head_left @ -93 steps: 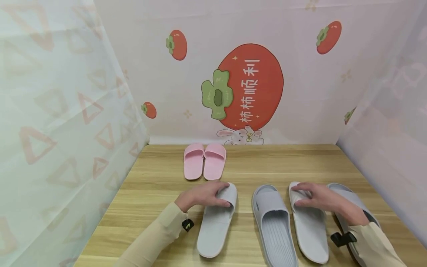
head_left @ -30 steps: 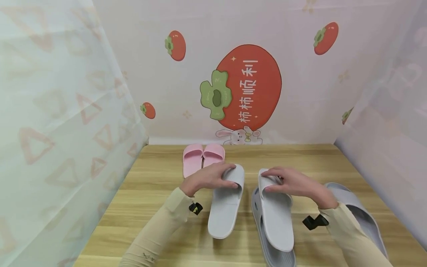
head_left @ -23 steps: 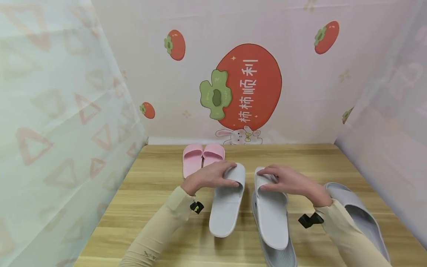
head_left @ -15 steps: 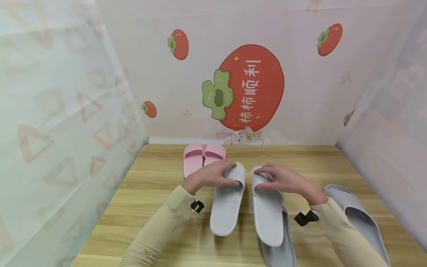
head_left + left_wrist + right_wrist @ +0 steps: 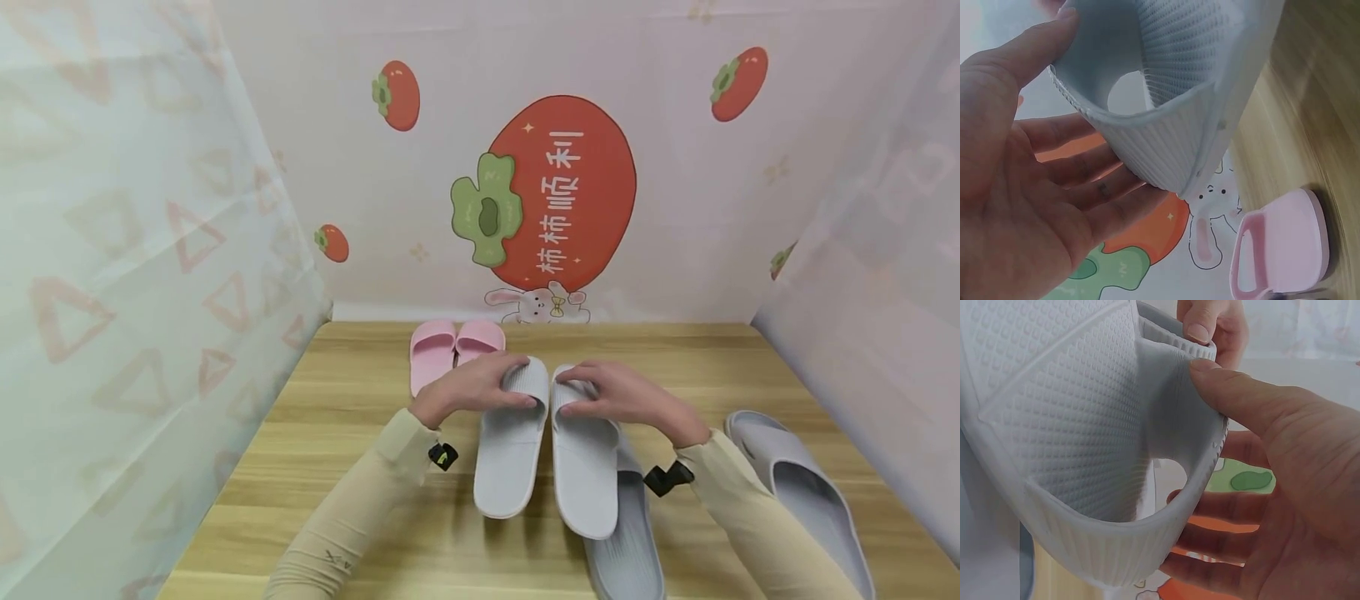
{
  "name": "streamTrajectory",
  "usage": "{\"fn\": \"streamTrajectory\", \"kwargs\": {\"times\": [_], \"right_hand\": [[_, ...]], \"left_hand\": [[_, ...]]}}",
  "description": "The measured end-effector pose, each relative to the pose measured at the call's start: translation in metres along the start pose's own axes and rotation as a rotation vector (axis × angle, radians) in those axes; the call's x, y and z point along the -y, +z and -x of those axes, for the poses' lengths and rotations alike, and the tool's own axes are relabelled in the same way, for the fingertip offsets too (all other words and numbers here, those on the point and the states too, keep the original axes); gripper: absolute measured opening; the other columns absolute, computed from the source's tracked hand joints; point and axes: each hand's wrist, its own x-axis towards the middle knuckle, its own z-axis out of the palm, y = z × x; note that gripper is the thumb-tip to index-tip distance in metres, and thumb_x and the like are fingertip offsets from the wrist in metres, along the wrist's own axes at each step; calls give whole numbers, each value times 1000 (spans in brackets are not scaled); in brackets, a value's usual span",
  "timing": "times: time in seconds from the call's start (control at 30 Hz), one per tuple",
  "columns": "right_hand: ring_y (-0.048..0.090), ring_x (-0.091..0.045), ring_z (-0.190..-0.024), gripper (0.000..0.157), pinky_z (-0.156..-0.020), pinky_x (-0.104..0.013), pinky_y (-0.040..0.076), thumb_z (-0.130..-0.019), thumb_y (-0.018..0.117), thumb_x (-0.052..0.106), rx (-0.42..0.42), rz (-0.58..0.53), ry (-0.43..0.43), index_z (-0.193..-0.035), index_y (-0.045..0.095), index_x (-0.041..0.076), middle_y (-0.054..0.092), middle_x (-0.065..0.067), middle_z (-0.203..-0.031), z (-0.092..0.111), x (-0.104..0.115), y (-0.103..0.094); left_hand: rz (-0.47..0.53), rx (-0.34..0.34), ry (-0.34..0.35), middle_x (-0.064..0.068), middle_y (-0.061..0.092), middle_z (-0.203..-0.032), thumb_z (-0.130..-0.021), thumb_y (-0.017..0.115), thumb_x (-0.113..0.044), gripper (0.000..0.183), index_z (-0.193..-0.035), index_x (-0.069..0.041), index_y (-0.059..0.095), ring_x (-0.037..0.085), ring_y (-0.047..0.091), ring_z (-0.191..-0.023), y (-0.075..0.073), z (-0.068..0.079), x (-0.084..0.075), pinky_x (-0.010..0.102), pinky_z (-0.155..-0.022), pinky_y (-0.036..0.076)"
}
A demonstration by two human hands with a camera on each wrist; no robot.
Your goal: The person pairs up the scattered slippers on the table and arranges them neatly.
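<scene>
My left hand (image 5: 480, 385) grips the strap of a light grey slipper (image 5: 508, 467), thumb inside the opening and fingers on the outside. In the left wrist view that slipper (image 5: 1147, 137) hangs clear of the wood surface. My right hand (image 5: 618, 396) pinches the strap of the matching light grey slipper (image 5: 587, 479) the same way; its textured footbed (image 5: 1072, 406) faces the right wrist camera. Both slippers are side by side, toes pointing away and nearly touching. Partly behind the right one lies a darker grey slipper (image 5: 630, 533), its toe end hidden.
A pair of small pink slippers (image 5: 431, 362) stands at the back, partly covered by my left hand. Another darker grey slipper (image 5: 806, 492) lies at the right, beside my right forearm. The wood-grain tabletop (image 5: 337, 400) ends at patterned cloth walls on the back and sides.
Both light grey slippers have been lifted and moved away from me. The right one has come left across the darker grey slipper, closing the gap to the left one.
</scene>
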Motion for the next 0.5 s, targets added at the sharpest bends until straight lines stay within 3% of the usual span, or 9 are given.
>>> {"fn": "streamTrajectory", "kwargs": {"times": [0.3,0.5], "right_hand": [[62,-19,-106,55,-87,-40,52,-83,71,54,26,-4,18,-126,66,21,66,-4,-121,-9,1,-1],[62,-25,-109,54,-89,-46,52,-83,73,49,21,-22,26,-126,66,17,67,-8,-122,-11,-2,-4]], "left_hand": [[11,3,-30,8,57,-138,-85,71,-50,74,-143,-10,48,19,53,-127,-1,1,3,36,-109,42],[-16,0,-14,7,58,-136,-86,69,-52,73,-143,-11,48,19,55,-123,-3,-9,4,36,-106,44]]}}
